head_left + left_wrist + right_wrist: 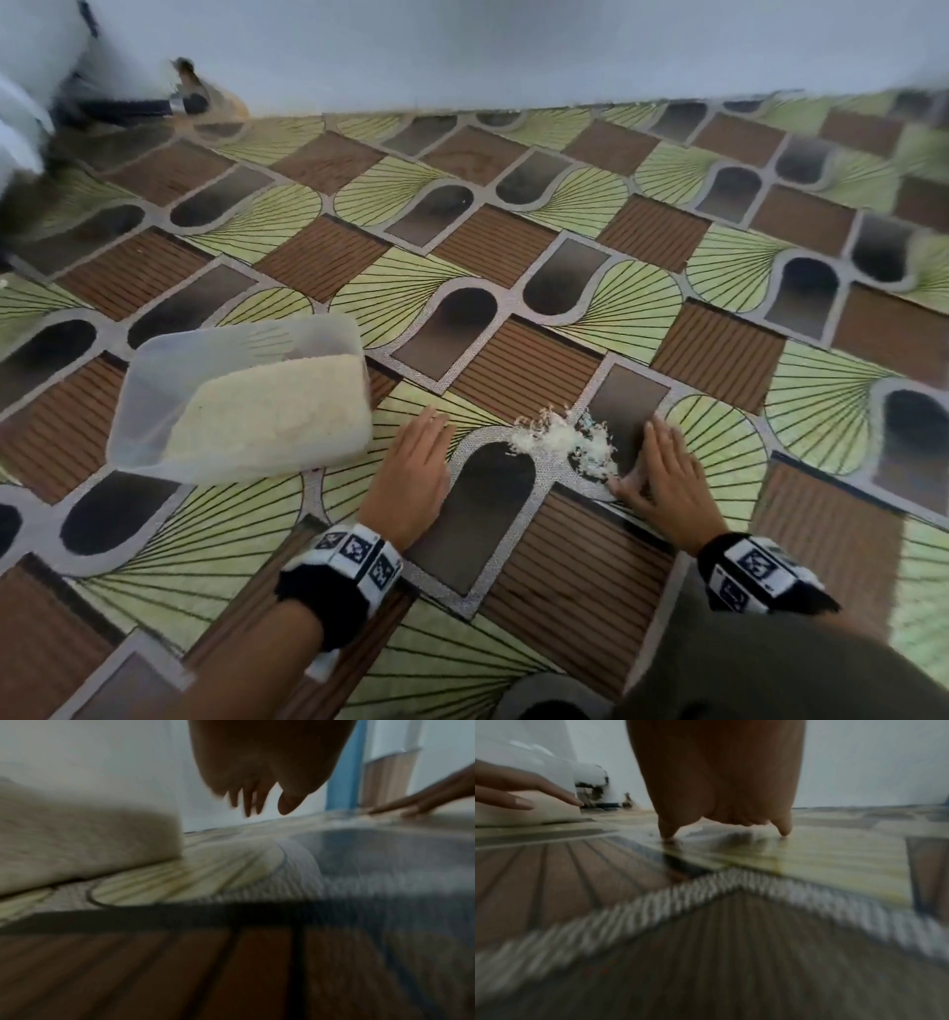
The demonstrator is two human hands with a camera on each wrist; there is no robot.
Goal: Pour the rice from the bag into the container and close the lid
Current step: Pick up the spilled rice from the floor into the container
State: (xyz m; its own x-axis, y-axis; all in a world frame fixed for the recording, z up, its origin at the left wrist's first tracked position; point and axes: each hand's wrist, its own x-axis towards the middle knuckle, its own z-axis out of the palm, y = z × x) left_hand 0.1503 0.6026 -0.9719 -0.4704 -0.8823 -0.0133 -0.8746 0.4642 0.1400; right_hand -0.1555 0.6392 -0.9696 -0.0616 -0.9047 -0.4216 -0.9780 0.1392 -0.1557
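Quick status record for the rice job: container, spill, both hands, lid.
container: translucent tub on patterned floor, open, holds rice
spilled rice: small pile on the floor, right of the container, between the hands
left hand: flat, fingers straight, holds nothing
right hand: flat on floor beside the pile, thumb touching grains
lid: not in view

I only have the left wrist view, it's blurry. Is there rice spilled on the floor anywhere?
Observer: Yes, a small pile of spilled rice lies on the mat, between both hands.
Operator: Is the right hand touching it?
Observer: The right hand lies flat, its thumb at the pile's near edge.
Operator: And the container?
Observer: The container sits left of the left hand, open, with rice inside and no lid on.
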